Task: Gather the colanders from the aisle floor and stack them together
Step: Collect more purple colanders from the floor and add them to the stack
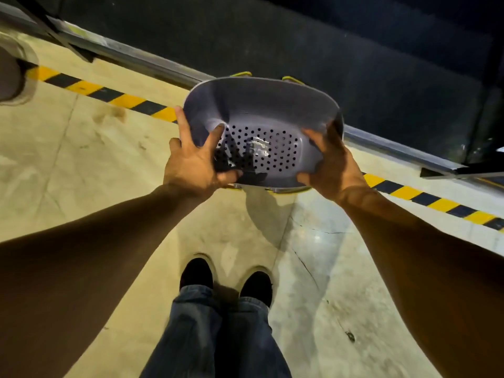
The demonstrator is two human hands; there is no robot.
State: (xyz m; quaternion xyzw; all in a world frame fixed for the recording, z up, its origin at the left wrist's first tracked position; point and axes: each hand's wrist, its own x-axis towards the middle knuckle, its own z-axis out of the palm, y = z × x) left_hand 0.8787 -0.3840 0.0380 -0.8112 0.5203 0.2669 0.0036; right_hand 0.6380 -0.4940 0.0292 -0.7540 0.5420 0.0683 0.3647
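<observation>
A grey-lilac plastic colander (261, 110) with a perforated bottom is held in the air in front of me, tilted so its inside faces me. My left hand (196, 162) grips its left rim with the thumb inside the bowl. My right hand (330, 165) grips the right rim. Yellow edges (293, 79) peek out behind and under the grey colander; they seem to belong to another colander nested beneath it, mostly hidden.
The concrete aisle floor (81, 165) carries a yellow-and-black hazard stripe (425, 196) running diagonally. Behind the stripe runs the metal base rail of a dark shelf (395, 148). My shoes (226, 282) and jeans stand below. A blurred pale object (13, 72) sits at far left.
</observation>
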